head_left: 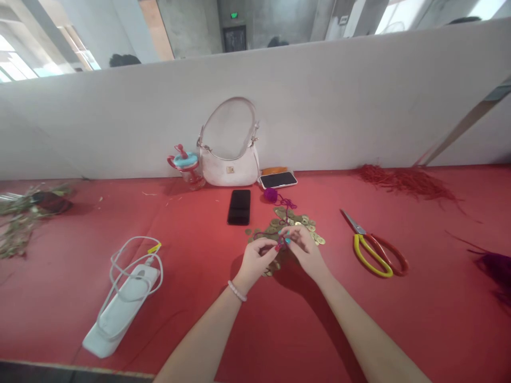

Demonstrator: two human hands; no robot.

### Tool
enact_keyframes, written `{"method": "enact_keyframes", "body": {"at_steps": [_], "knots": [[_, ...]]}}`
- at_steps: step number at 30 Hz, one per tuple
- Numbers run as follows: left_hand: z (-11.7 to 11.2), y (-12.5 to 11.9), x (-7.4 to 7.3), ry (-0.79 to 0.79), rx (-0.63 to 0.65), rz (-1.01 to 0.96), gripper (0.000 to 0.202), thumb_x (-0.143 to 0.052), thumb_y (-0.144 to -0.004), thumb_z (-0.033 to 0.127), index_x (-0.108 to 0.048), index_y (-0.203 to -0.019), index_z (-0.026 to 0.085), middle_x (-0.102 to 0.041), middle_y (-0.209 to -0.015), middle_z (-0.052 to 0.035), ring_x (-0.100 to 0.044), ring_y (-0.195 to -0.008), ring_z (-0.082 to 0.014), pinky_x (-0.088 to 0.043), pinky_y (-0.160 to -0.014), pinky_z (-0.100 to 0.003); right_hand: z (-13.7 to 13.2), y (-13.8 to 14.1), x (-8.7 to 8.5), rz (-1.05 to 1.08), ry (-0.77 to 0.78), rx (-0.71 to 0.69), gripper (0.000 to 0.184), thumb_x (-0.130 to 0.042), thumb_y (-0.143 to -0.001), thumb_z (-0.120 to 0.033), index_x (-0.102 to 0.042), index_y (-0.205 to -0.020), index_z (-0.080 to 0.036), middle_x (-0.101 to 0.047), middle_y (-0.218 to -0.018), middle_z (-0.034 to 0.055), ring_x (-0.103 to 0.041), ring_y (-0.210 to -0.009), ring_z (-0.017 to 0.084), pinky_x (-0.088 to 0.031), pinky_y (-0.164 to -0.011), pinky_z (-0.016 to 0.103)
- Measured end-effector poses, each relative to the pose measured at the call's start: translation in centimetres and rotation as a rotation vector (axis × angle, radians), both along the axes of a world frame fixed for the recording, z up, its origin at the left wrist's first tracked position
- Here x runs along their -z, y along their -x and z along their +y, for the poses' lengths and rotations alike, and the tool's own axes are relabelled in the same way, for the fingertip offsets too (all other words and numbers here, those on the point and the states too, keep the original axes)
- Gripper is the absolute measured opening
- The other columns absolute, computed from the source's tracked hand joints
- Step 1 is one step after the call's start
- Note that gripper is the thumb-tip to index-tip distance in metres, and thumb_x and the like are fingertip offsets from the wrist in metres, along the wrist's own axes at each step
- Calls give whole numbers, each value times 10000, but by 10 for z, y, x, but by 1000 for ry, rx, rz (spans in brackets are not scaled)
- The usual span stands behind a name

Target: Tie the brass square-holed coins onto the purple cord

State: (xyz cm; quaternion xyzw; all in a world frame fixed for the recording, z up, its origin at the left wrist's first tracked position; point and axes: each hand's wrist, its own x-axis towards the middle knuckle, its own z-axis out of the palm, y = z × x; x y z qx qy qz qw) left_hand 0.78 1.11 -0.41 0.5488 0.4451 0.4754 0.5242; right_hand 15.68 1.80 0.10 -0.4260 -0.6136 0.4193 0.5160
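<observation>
My left hand (258,258) and my right hand (305,249) meet fingertip to fingertip over a spread of brass-coloured coins (317,238). Both hands pinch a dark purple yarn (261,234), which loops out past the left fingers. From the hands, the yarn runs up to a small purple yarn ball (270,195) behind the coins. Whether a coin sits between the fingertips is too small to make out. A beaded bracelet (237,291) circles the left wrist.
Scissors (375,247) lie to the right, with red shreds (403,180) behind. A black phone (239,207), a white phone (278,180), a handbag (230,169) and a cup (190,169) stand farther back. A white power strip (123,308) with a coiled cable rests at left, near dried plants (19,223).
</observation>
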Motion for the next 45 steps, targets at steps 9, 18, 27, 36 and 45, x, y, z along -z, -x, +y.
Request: {"method": "enact_keyframes", "body": {"at_steps": [9,18,27,36,45], "knots": [[-1,1,-5,57,-8,-94,223,-622,-690,316,-637,-775,111,-633,-695,-44,-553,-586,-112,-447,-561,-213,-3,-2,-5,-222,-107,-79,73,-481,-819,-245,-529,-776,-210,-481,-1109,86,-460,-1073,215,-363,-912,381],[0,2,-4,-224,-93,142,95,-531,-725,173,-615,-742,133,-594,-711,-31,-530,-620,-110,-429,-583,-213,-4,-1,-3,-174,-86,-163,85,-506,-810,-233,-568,-755,-214,-459,-1157,75,-482,-1040,210,-395,-894,390],[0,2,-5,-284,-161,259,117,-505,-706,107,-606,-745,153,-590,-712,-28,-529,-660,-129,-429,-641,-247,-5,-1,-4,-177,-81,-169,79,-505,-803,-209,-554,-741,-218,-446,-1161,64,-449,-1095,210,-373,-918,384],[5,2,2,-36,-211,-23,112,-530,-710,194,-580,-799,148,-587,-754,-31,-542,-670,-124,-437,-640,-243,-1,1,-3,-315,-92,-58,87,-476,-805,-210,-553,-764,-207,-489,-1092,82,-493,-1026,205,-400,-871,366],[10,5,0,99,-236,-329,154,-597,-668,277,-542,-728,146,-551,-709,0,-499,-611,-79,-398,-559,-184,2,1,1,-393,-125,25,96,-465,-802,-224,-545,-756,-199,-521,-1044,93,-519,-982,221,-427,-816,377]]}}
